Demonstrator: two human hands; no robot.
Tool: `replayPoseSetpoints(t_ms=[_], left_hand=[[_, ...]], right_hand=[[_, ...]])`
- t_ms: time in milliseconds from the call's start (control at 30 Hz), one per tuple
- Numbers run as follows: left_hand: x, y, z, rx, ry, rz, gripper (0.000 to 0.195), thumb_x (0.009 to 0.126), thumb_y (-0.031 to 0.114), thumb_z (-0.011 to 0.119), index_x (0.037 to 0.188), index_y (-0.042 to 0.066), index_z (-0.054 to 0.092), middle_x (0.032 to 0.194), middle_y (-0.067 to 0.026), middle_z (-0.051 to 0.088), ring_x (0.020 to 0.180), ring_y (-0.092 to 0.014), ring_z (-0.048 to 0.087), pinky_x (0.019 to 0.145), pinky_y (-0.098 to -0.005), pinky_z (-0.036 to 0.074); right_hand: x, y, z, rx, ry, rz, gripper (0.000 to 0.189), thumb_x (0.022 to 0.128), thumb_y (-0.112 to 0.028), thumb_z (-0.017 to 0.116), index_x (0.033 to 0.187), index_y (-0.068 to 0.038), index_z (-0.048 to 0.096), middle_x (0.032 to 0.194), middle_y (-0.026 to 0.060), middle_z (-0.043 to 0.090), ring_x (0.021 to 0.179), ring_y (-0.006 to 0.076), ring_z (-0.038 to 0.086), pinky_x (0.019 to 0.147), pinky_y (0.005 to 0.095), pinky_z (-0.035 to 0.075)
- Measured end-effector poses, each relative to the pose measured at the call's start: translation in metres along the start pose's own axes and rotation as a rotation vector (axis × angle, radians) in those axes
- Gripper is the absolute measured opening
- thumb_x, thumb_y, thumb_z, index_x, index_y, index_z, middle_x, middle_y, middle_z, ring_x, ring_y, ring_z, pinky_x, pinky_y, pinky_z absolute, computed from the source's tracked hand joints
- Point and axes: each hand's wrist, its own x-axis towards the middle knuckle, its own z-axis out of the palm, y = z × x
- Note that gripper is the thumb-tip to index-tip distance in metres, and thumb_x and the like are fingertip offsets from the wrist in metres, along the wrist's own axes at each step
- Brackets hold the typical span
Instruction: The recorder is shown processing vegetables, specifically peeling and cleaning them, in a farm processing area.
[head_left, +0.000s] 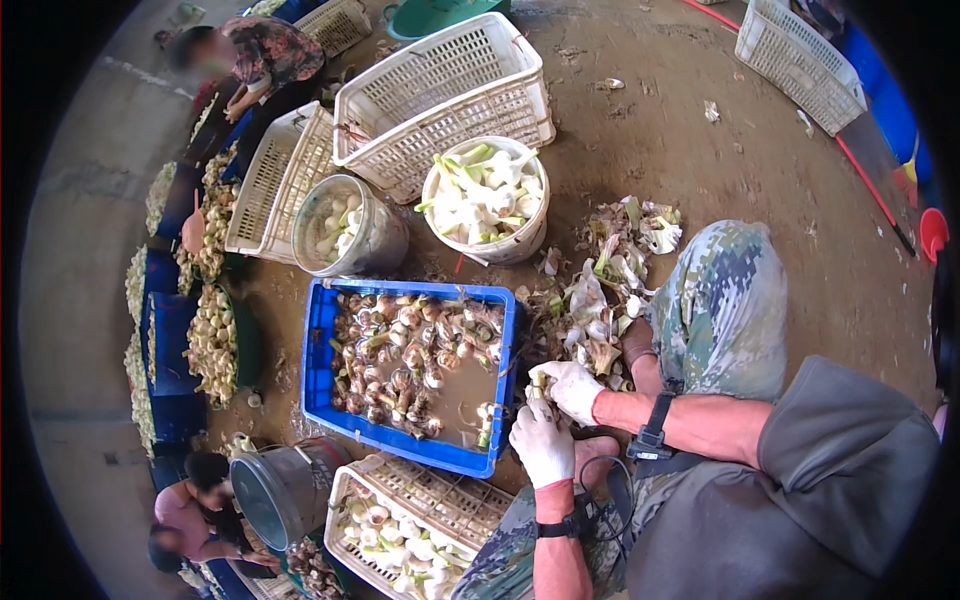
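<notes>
Both my hands wear white gloves and meet beside the right edge of a blue plastic tub (409, 442). My right hand (571, 391) grips a garlic bulb (539, 381), mostly covered by the fingers. Just below it, my left hand (541, 444) closes on the same bulb from the other side. Unpeeled garlic bulbs (390, 337) with stems and roots lie in brown water in the tub. A heap of peeled garlic skins (592, 300) lies on the floor beyond my right hand, near my foot.
A white bucket (487, 251) holds cleaned garlic; a grey bucket (390, 240) beside it holds some too. White plastic crates (450, 97) stand behind. Another crate (420, 480) of garlic is near my left knee. A bucket (292, 480) lies tipped. Other people (274, 56) work at left.
</notes>
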Motion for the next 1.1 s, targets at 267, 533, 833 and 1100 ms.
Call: replayPoseSetpoints(t_ms=[267,533,833,1100], left_hand=[[0.002,0.001,0.013,0.031,-0.037,0.012,0.053,0.082,0.015,0.07,0.13,0.004,0.052,0.097,-0.0141,0.056,0.085,-0.034,0.058,0.075,-0.0457,0.047],[0.019,-0.024,-0.003,-1.306,-0.119,-0.676,0.064,0.097,0.033,0.062,0.141,-0.011,0.046,0.124,-0.0147,0.062,0.105,-0.019,0.061,0.093,-0.0333,0.049],[0.024,-0.037,0.011,-1.11,0.178,-0.779,0.041,0.107,0.037,0.043,0.112,0.0,0.059,0.1,-0.0068,0.062,0.088,-0.015,0.06,0.075,-0.0295,0.051],[0.022,-0.043,0.008,-0.908,0.37,-0.675,0.04,0.107,0.034,0.049,0.106,-0.004,0.063,0.095,-0.0085,0.062,0.086,-0.018,0.061,0.079,-0.033,0.051]], right_hand=[[0.011,0.01,-0.005,-0.182,0.112,-0.026,0.017,0.094,-0.002,0.054,0.103,-0.005,0.068,0.086,0.0053,0.066,0.075,0.0147,0.062,0.065,0.0322,0.052],[0.013,-0.019,-0.004,-0.444,0.053,-0.227,0.044,0.083,0.009,0.046,0.12,-0.002,0.066,0.108,0.0114,0.069,0.098,0.0194,0.065,0.09,0.0316,0.052],[0.008,-0.019,-0.004,-0.067,-0.295,-0.116,0.047,0.082,0.008,0.046,0.125,-0.003,0.063,0.113,0.0063,0.068,0.105,0.0152,0.063,0.095,0.0307,0.051],[0.006,-0.026,-0.002,0.173,-0.325,0.052,0.045,0.085,0.005,0.044,0.127,0.0,0.061,0.114,0.0072,0.067,0.103,0.0152,0.063,0.091,0.0288,0.052]])
